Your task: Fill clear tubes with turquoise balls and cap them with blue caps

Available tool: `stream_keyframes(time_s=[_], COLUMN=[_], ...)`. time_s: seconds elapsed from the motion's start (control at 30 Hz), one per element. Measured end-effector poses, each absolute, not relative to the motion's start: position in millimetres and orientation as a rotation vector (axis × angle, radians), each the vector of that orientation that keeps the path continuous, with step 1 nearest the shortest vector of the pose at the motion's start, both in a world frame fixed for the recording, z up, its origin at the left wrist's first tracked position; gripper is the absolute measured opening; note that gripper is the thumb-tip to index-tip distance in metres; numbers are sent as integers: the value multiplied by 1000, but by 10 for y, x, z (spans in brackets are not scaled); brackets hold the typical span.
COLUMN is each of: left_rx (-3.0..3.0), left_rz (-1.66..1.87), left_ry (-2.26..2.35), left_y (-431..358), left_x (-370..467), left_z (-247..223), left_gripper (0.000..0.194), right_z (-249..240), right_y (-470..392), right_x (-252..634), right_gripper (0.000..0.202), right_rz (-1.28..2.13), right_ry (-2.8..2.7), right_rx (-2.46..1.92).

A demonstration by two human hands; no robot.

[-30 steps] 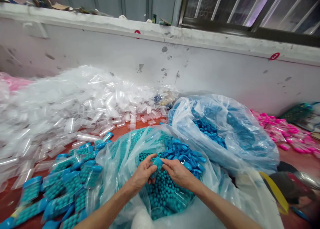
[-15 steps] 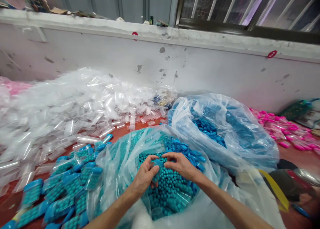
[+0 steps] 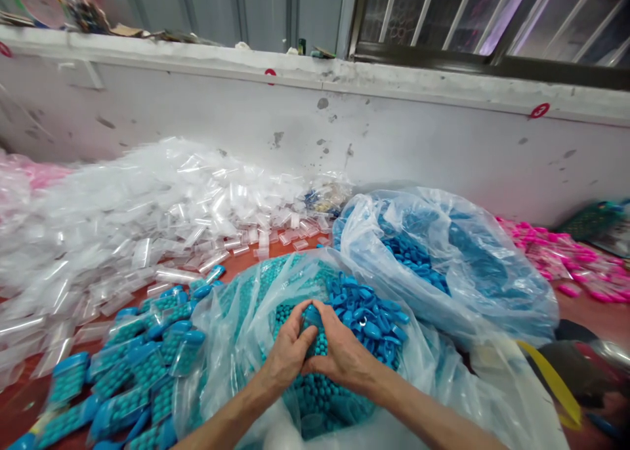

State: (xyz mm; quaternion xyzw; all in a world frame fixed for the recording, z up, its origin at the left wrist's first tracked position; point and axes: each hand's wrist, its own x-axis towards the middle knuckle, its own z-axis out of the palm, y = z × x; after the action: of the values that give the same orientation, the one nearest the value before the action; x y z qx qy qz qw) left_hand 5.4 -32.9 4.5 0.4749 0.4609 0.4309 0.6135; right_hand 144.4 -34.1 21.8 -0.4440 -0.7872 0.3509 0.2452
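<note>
My left hand (image 3: 290,346) and my right hand (image 3: 339,351) meet over an open plastic bag (image 3: 236,332), their fingers closed around a small clear container (image 3: 311,319) with teal and blue showing in it. The fingers partly cover it. Below them lie loose teal beads (image 3: 319,388) with some clear containers among them. Glossy blue caps (image 3: 369,315) are heaped on the right side of the same bag. Left of the bag, several filled containers with blue caps (image 3: 147,365) lie in a pile.
Clear empty containers (image 3: 162,201) form a large heap at the left. Behind the bag on the right is another bag (image 3: 472,260) of blue pieces. Pink pieces (image 3: 571,256) lie far right, near a yellow strip (image 3: 551,384). A wall (image 3: 418,135) stands behind.
My right hand has moved down and closed in against my left hand, around the container. The blue caps are less covered now. The view has shifted slightly.
</note>
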Motion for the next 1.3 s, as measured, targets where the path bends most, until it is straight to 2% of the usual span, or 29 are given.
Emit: stream_keyframes(time_s=[0.13, 0.23, 0.33, 0.5, 0.67, 0.83, 0.9, 0.97, 1.13, 1.2, 1.3], left_rx=[1176, 1151, 1126, 1165, 1058, 914, 859, 836, 857, 869, 911], left_rz=[1073, 1075, 1088, 1065, 989, 1192, 1188, 1152, 1137, 1180, 1227], left_ry=[1102, 1152, 1204, 1255, 1180, 1378, 1398, 1345, 1159, 1135, 1115], left_y=[-338, -351, -334, -250, -243, -360, -428, -489, -525, -522, -529], left_x=[80, 121, 159, 113, -326, -1050, -1196, -1181, -680, -485, -327], left_z=[78, 96, 75, 27, 282, 470, 449, 409, 325, 304, 269], left_gripper=[34, 22, 18, 20, 39, 45, 46, 49, 60, 56, 46], right_z=[177, 115, 67, 152, 210, 142, 160, 207, 291, 279, 262], right_y=[-353, -360, -335, -245, -82, -16, -41, -80, -201, -246, -299], right_x=[1379, 1336, 1309, 1306, 1429, 1539, 1499, 1403, 1086, 1009, 981], right_gripper=[75, 71, 70, 70, 83, 43, 35, 43, 104, 108, 92], right_rz=[690, 516, 486, 702, 1092, 869, 860, 885, 828, 739, 677], right_ry=[-2260, -2302, -2313, -2301, -2188, -2399, -2487, -2465, -2448, -2476, -2458], right_rx=[-1238, -1264, -1265, -1242, -1170, -1196, -1139, -1104, -1003, -1029, -1119])
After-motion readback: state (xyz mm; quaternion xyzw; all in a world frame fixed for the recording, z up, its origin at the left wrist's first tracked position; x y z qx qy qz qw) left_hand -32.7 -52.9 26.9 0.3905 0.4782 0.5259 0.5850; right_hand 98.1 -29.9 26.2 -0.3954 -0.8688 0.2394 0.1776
